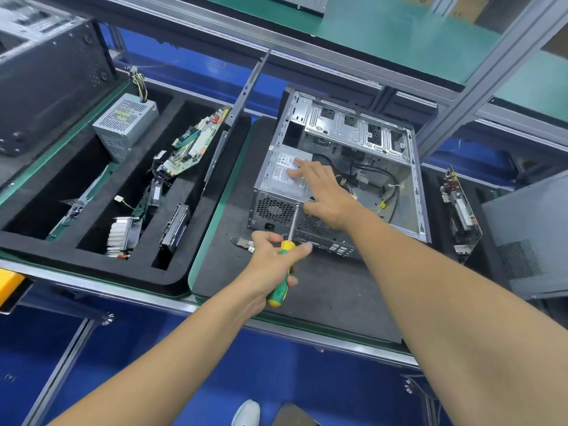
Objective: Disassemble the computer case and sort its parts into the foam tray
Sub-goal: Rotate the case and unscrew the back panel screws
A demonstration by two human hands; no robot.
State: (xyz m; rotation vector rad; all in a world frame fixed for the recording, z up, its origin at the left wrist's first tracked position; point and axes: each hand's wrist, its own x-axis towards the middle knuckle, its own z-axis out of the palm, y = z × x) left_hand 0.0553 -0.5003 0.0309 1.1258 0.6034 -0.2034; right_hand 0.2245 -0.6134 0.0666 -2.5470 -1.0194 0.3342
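Observation:
The open computer case (362, 130) lies on its side on the dark mat, with a power supply (281, 175) still inside at its near left corner. My right hand (322, 192) rests flat on top of that power supply, fingers spread. My left hand (273, 262) grips a green-and-yellow screwdriver (281, 276) whose shaft points up at the case's rear panel. The black foam tray (101, 262) on the left holds a power supply unit (124, 124), a motherboard (196, 142), a heatsink (121, 236), a hard drive (176, 227) and a side panel (242, 96) standing on edge.
A small metal bracket (242, 242) lies on the mat by the case's rear. Another circuit board (461, 210) stands in foam at the right, beside a grey case (528, 235). A black case (46, 72) sits at the far left. Aluminium frame rails run overhead.

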